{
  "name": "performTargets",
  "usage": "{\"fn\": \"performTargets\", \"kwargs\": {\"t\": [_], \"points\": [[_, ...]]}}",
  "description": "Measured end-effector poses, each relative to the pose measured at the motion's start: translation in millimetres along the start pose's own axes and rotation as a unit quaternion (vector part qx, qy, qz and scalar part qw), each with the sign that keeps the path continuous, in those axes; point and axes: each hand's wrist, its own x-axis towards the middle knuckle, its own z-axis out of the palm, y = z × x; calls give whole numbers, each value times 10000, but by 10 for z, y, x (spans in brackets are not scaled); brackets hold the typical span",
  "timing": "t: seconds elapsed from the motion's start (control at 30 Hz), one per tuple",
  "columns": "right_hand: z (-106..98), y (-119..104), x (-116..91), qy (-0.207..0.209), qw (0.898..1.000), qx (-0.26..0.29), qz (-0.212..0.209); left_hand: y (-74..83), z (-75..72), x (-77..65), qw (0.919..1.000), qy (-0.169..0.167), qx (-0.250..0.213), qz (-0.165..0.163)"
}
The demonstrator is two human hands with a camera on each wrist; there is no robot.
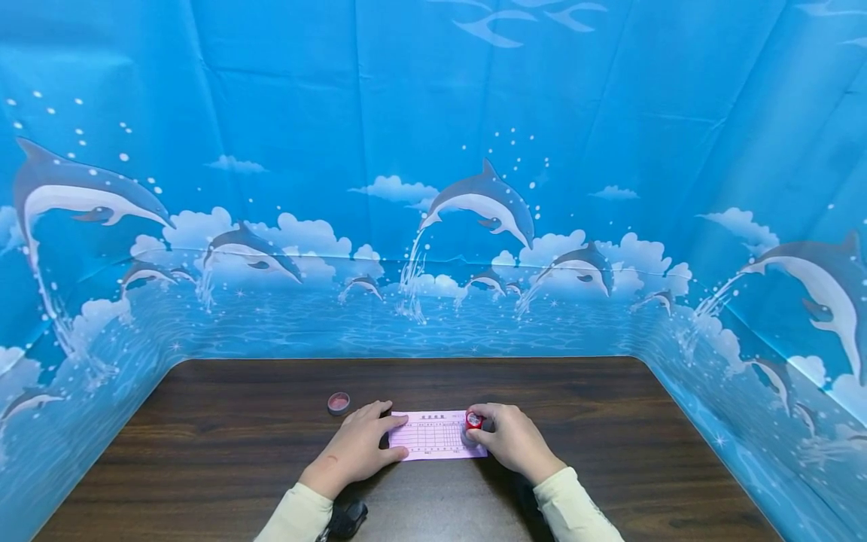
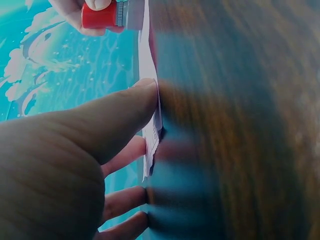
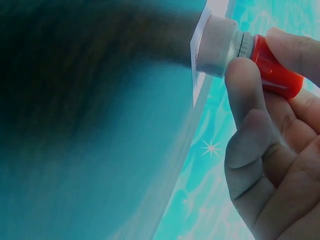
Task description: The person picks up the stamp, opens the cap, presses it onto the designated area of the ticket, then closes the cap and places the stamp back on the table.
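pale sleeves (image 1: 298, 516) sit nearest. left hand (image 1: 359, 444), fingers straight, presses pink paper (image 1: 430, 438); right hand (image 1: 516, 440) pinches a red stamp (image 1: 473, 420) on the paper's right end. pressed too lightly, paper might slip, smearing marks.

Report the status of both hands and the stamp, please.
Right hand gripping red stamp, base against pink slip. Left hand touching slip's left end. Nothing visibly in the way.

Left fingers (image 2: 126, 154) on pale paper (image 2: 146, 60), red stamp (image 2: 109, 18) beyond
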Motion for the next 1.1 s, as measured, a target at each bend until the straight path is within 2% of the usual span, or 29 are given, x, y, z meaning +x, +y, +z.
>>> {"fn": "performTargets", "kwargs": {"t": [1.1], "points": [[10, 5, 5, -48, 9999, 134, 39, -20, 26, 0, 10000, -26, 13, -1]]}}
